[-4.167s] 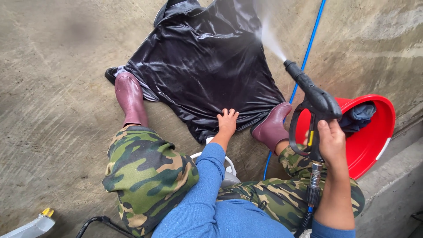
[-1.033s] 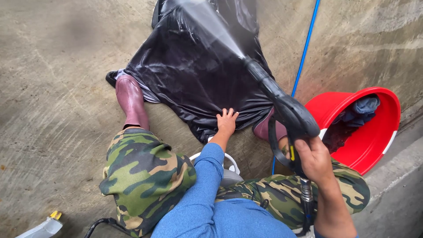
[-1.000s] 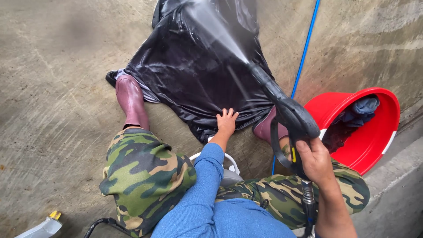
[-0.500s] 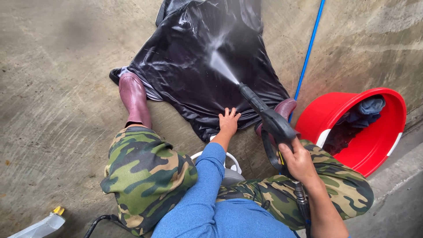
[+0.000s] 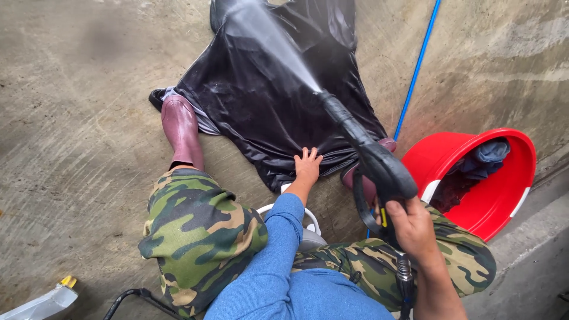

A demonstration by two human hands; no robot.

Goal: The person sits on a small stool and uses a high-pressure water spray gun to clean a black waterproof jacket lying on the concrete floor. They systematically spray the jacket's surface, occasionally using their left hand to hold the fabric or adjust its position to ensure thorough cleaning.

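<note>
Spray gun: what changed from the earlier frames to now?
The right hand swung the spray gun left and down; its jet, first off past the garment's right edge, now crosses the black garment toward its top. Unchanged: left hand pressing the lower edge, red basin at right.
</note>
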